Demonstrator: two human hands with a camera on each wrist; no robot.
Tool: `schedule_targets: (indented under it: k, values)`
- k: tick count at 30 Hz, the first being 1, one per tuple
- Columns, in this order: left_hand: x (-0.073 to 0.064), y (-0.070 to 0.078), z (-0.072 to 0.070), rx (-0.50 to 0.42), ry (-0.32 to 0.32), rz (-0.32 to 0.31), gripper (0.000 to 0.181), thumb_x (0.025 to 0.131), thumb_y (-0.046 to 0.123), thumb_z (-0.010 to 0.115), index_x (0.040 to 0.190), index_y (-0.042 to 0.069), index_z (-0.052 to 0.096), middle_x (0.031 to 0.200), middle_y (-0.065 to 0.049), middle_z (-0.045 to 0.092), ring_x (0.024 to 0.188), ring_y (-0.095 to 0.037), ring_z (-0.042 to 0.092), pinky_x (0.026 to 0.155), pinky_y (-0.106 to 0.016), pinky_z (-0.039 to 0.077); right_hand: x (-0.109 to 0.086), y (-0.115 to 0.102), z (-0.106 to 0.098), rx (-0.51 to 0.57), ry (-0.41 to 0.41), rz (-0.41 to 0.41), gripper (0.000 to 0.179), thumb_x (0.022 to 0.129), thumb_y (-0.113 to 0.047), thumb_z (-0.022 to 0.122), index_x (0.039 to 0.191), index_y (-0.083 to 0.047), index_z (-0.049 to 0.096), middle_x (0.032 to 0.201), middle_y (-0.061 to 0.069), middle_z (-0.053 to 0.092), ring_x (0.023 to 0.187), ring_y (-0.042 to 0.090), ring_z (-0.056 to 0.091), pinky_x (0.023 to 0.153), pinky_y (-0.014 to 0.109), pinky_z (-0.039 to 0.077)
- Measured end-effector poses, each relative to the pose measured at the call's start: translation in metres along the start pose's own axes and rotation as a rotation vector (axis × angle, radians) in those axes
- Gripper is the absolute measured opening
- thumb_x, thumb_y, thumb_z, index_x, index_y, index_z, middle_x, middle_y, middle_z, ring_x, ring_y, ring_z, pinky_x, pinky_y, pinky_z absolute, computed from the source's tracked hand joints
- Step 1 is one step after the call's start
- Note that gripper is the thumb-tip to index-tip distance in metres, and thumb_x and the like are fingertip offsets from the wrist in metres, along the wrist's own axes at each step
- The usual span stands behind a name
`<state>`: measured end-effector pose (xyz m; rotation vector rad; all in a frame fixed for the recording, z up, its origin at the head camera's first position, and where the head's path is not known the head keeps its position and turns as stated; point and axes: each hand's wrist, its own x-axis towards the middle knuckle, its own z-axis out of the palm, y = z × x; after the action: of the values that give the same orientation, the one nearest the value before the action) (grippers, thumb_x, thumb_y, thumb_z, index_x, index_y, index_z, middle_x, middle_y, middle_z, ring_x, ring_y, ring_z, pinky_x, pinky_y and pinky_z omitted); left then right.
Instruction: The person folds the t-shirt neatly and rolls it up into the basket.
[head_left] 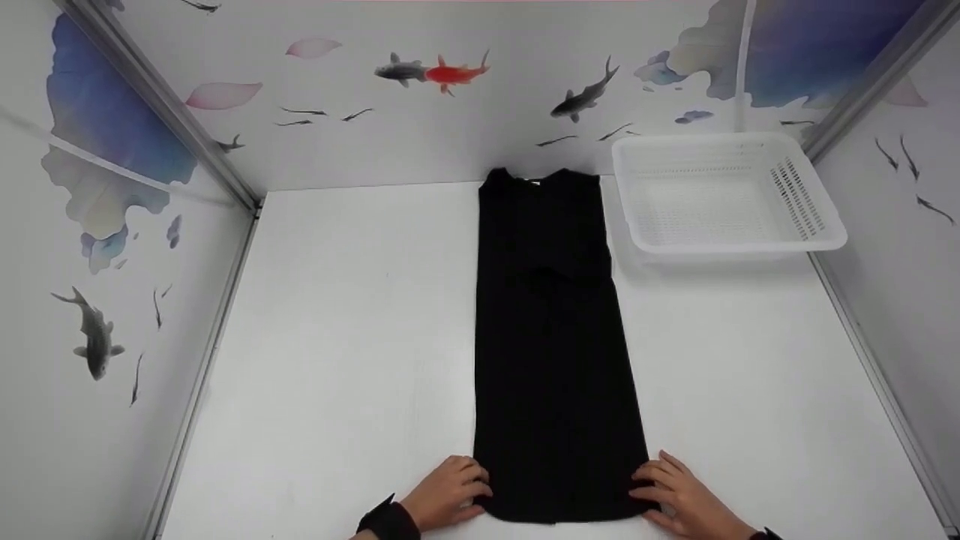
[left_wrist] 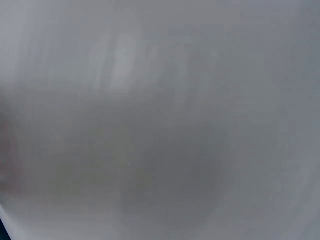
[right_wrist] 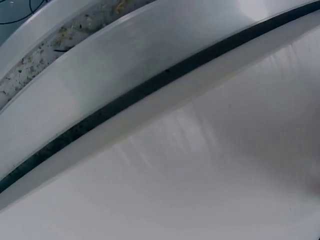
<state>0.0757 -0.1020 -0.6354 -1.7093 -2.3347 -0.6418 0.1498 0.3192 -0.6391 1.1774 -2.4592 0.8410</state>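
Note:
A long black dress [head_left: 553,337] lies flat on the white table, its neckline at the far end and its wider hem toward me. In the head view my left hand [head_left: 450,491] pinches the near left corner, fingers bent over the cloth's edge. At the near right corner my right hand [head_left: 679,495] pinches the cloth in the same way, with the little finger standing out. Both wrists carry black bands. The two wrist views show mostly bare white surface, with neither the dress nor a clear hand in them.
A white perforated basket [head_left: 735,249] stands at the back right, close beside the dress's upper end. White panels with painted fish enclose the table [head_left: 345,337] at the back and both sides. A metal rail [right_wrist: 150,45] runs along the table's edge in the right wrist view.

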Motion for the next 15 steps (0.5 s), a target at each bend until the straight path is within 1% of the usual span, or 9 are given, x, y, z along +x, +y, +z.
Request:
schedule_targets:
  k: [2, 4, 5, 6, 8, 9, 11, 15]
  values:
    - [0.004, -0.001, 0.001, 0.015, 0.008, -0.004, 0.022, 0.075, 0.023, 0.083, 0.091, 0.018, 0.070, 0.096, 0.005, 0.064, 0.092, -0.011, 0.056, 0.084, -0.023, 0.044, 0.003, 0.001, 0.000, 0.006, 0.017, -0.006, 0.017, 0.097, -0.029, 0.062, 0.095, -0.015, 0.072, 0.104, 0.001, 0.064, 0.096, 0.020, 0.058, 0.116, 0.024, 0.015]
    - [0.008, -0.001, 0.001, 0.024, 0.018, -0.016, 0.022, 0.073, 0.019, 0.084, 0.090, 0.017, 0.070, 0.093, 0.006, 0.064, 0.088, -0.009, 0.057, 0.080, -0.021, 0.043, 0.007, 0.002, 0.000, 0.007, 0.025, 0.008, 0.005, 0.090, -0.020, 0.071, 0.092, -0.015, 0.071, 0.100, -0.001, 0.064, 0.093, 0.019, 0.058, 0.115, 0.022, 0.016]
    - [0.011, -0.001, 0.000, 0.026, 0.022, -0.023, 0.023, 0.072, 0.017, 0.083, 0.090, 0.017, 0.069, 0.091, 0.006, 0.063, 0.086, -0.009, 0.057, 0.078, -0.021, 0.043, 0.008, 0.001, 0.000, 0.002, 0.025, 0.020, 0.008, 0.084, -0.015, 0.075, 0.090, -0.016, 0.071, 0.098, -0.002, 0.064, 0.091, 0.019, 0.058, 0.115, 0.021, 0.017]
    - [0.013, -0.002, 0.000, 0.027, 0.024, -0.032, 0.024, 0.071, 0.014, 0.083, 0.090, 0.016, 0.068, 0.089, 0.006, 0.063, 0.083, -0.009, 0.057, 0.076, -0.020, 0.043, 0.010, 0.001, -0.001, -0.005, 0.027, 0.030, 0.017, 0.077, -0.010, 0.079, 0.089, -0.015, 0.069, 0.096, -0.003, 0.064, 0.090, 0.018, 0.059, 0.114, 0.020, 0.017]
    - [0.017, -0.002, -0.002, 0.016, 0.028, -0.054, 0.026, 0.070, 0.010, 0.081, 0.091, 0.014, 0.067, 0.087, 0.006, 0.061, 0.079, -0.008, 0.057, 0.071, -0.019, 0.042, 0.013, -0.001, -0.002, -0.021, 0.027, 0.056, 0.032, 0.062, -0.001, 0.080, 0.089, -0.015, 0.067, 0.093, -0.005, 0.063, 0.088, 0.016, 0.059, 0.112, 0.019, 0.019]
    - [0.019, -0.002, -0.003, 0.013, 0.024, -0.067, 0.027, 0.070, 0.008, 0.080, 0.092, 0.013, 0.066, 0.086, 0.005, 0.060, 0.077, -0.008, 0.057, 0.069, -0.018, 0.042, 0.014, -0.002, -0.002, -0.027, 0.026, 0.073, 0.037, 0.058, 0.001, 0.079, 0.089, -0.015, 0.066, 0.092, -0.006, 0.063, 0.087, 0.015, 0.059, 0.112, 0.018, 0.020]
    - [0.022, -0.002, -0.006, 0.000, 0.014, -0.095, 0.030, 0.071, 0.006, 0.078, 0.097, 0.011, 0.065, 0.088, 0.004, 0.060, 0.076, -0.009, 0.058, 0.069, -0.018, 0.044, 0.017, -0.003, -0.004, -0.032, 0.030, 0.093, 0.039, 0.057, 0.002, 0.078, 0.090, -0.014, 0.065, 0.091, -0.007, 0.062, 0.085, 0.014, 0.060, 0.110, 0.016, 0.021]
    - [0.028, -0.001, -0.011, -0.046, 0.009, -0.137, 0.035, 0.073, 0.002, 0.075, 0.106, 0.009, 0.064, 0.094, 0.001, 0.060, 0.083, -0.011, 0.060, 0.076, -0.019, 0.049, 0.020, -0.004, -0.009, -0.017, 0.058, 0.120, 0.029, 0.069, 0.000, 0.076, 0.094, -0.011, 0.065, 0.095, -0.003, 0.062, 0.088, 0.017, 0.059, 0.106, 0.013, 0.026]
